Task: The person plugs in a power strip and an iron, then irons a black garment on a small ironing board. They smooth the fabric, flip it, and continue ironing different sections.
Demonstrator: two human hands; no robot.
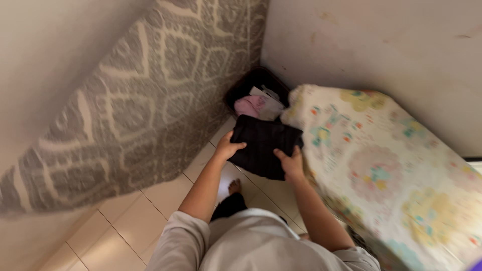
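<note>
A folded black garment (263, 145) is held flat in the air between both my hands, above the tiled floor. My left hand (228, 146) grips its left edge, thumb on top. Gripping the garment's lower right edge is my right hand (290, 161). Just beyond the garment, in the corner of the room, stands a dark basket (253, 83) with a pink cloth (249, 105) and a light grey cloth (268, 103) inside.
A bed with a floral sheet (391, 170) fills the right side, its corner touching the garment. A grey patterned curtain (150, 100) hangs along the left. Pale wall (381, 45) behind. My bare foot (234, 187) stands on beige floor tiles (130, 221).
</note>
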